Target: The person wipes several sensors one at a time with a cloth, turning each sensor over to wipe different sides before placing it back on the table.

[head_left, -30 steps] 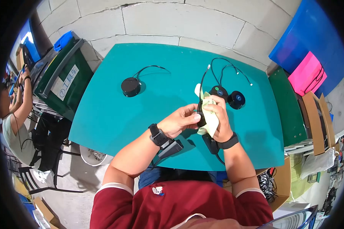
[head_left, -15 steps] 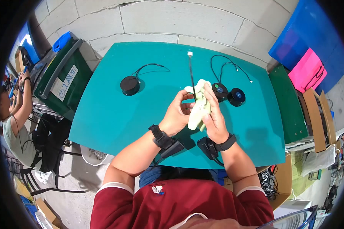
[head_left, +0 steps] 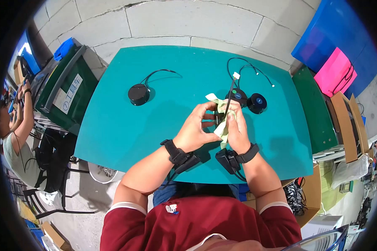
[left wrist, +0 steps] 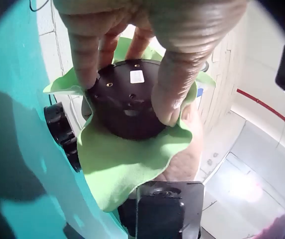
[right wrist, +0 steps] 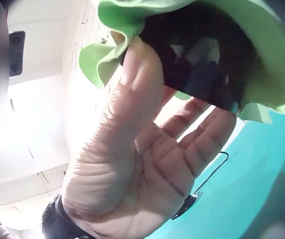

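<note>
1. In a white bucket (head_left: 95, 172) left of the desk (head_left: 113, 104), a heap of grey bits, too small to name; in a cardboard box (head_left: 314, 186) at lower right, a tangle of black cables (head_left: 294, 198).
2. Between the hands, in the air over the desk, a black puck (left wrist: 127, 102); round and flat-faced, with a small white sticker (left wrist: 137, 76) and several tiny holes; cupped in a pale green cloth (left wrist: 127, 159), wavy at the edges; above it, a black cord (head_left: 229, 98) ending in a white plug (head_left: 236, 75).
3. Left hand (head_left: 192, 131) pinching the puck between thumb and fingers; right hand (head_left: 238, 130) gripping the cloth from the opposite side.
4. On the desk beyond the right hand, a green-dotted puck (head_left: 238, 95), partly hidden by hand and cord in the head view; just beside it, a blue-labelled puck (head_left: 256, 103); well apart at left, a corded puck (head_left: 138, 95).
5. Farther left, a green bin (head_left: 87, 71) with a white label; at far right, a pink bag (head_left: 333, 73).
</note>
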A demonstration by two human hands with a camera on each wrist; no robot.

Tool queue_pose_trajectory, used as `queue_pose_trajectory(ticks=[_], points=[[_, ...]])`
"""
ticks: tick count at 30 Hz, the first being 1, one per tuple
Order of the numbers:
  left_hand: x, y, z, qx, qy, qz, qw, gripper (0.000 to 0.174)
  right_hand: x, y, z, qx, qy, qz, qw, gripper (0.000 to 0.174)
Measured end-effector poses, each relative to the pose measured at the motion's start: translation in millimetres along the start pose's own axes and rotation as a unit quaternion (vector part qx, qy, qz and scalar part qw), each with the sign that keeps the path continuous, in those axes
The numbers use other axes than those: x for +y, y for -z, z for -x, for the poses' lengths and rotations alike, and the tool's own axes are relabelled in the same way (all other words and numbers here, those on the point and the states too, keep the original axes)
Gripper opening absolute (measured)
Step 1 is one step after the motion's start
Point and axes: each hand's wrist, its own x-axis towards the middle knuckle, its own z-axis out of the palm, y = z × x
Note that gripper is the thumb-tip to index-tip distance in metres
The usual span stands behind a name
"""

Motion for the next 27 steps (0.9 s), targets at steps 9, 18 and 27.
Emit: queue_pose_trajectory(ticks=[9,18,27], points=[[-13.8,-2.5,0.2,-0.011,-0.02,0.107,0.994,0.091,-3.5,2.3,0.1,-0.001,0.081,0.04,0.996,0.025],[-10.7,5.2,-3.3,-0.077,0.104,0.409,0.903,0.048,-16.2,7.0,-13.8,-0.048,0.304,0.247,0.919,0.031],[-7.4,6.9,-3.2,-0.087,0.144,0.39,0.905,0.037,-6.4,-0.4,-11.2,-0.006,0.192,0.217,0.957,0.023]])
